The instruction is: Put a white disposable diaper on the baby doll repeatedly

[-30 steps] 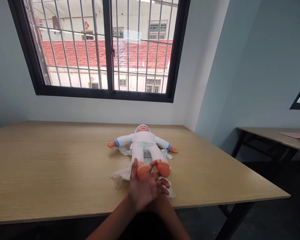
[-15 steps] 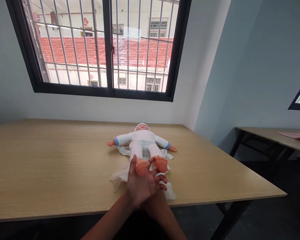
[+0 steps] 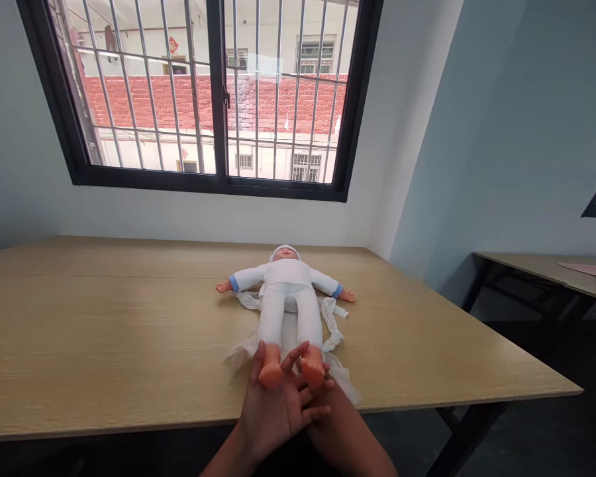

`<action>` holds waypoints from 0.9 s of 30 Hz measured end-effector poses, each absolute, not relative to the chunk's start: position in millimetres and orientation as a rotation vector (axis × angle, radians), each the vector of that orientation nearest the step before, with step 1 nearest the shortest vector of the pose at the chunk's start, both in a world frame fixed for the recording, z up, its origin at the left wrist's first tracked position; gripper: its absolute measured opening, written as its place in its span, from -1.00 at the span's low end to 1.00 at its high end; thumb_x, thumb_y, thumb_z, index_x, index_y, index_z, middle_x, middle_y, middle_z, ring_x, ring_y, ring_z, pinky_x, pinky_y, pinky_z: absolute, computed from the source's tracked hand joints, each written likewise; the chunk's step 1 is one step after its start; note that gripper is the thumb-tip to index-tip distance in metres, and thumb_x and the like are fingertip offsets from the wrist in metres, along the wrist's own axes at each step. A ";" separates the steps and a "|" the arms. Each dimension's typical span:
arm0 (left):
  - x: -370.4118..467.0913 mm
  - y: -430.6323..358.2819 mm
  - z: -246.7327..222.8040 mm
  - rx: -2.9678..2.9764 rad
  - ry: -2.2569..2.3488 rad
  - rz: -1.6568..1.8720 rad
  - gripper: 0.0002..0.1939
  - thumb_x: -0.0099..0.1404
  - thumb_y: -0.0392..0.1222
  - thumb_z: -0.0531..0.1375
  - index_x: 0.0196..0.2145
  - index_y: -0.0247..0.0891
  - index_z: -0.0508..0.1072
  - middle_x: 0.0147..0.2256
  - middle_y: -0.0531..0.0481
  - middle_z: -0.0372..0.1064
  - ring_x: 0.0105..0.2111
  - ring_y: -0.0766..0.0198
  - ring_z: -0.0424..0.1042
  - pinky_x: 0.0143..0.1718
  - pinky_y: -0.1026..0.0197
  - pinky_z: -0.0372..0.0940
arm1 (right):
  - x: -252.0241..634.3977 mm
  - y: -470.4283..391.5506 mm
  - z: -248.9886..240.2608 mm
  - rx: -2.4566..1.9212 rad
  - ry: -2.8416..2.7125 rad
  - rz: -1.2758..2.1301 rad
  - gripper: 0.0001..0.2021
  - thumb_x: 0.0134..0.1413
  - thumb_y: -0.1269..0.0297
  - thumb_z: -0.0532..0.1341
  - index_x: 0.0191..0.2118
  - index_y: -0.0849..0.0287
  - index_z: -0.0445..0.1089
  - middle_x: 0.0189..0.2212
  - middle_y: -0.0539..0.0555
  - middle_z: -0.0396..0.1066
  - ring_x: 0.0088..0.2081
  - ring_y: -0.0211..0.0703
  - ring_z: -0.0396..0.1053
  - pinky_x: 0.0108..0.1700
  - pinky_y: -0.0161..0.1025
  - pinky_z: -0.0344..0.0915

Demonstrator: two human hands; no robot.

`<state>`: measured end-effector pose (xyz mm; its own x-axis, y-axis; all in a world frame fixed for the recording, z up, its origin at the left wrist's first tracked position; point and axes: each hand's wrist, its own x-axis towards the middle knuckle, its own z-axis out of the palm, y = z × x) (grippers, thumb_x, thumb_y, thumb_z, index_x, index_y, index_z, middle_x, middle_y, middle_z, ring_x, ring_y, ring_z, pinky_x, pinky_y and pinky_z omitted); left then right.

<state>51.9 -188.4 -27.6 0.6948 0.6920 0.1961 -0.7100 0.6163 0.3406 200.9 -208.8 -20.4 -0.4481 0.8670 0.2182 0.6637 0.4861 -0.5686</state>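
Note:
A baby doll (image 3: 291, 271) in white clothes with blue cuffs lies on its back, arms spread, feet toward me. My left hand (image 3: 273, 407) is palm up under its orange bare feet. The thumb lies outside one ankle and a finger comes up between the ankles; the other fingers spread loosely by the second foot. Behind and partly beneath it is my right hand (image 3: 328, 401), near the same foot, its fingers mostly hidden. Thin white crumpled cloth or film (image 3: 332, 324) shows under and around the doll's legs.
The doll lies on a wooden-topped table (image 3: 129, 344), whose front edge is close to my wrists. A barred window (image 3: 221, 93) is in the wall behind. To the right stands a second table (image 3: 536, 268) with pink cloth (image 3: 591, 269) on it.
The doll's legs have come down and stretch out toward me; before, they were raised with the soles facing me. My hands have moved lower and nearer the table edge.

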 end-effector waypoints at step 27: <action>43.1 -241.7 -49.7 0.353 0.140 0.915 -0.56 0.29 0.16 0.13 0.08 0.07 0.46 0.21 -0.09 0.25 0.18 -0.17 0.25 0.11 -0.17 0.13 | 243.0 -214.3 -31.6 -1.223 -1.913 0.724 -0.59 0.30 0.00 0.02 0.10 0.00 0.41 0.09 0.10 0.43 0.15 -0.03 0.34 0.20 -0.08 0.27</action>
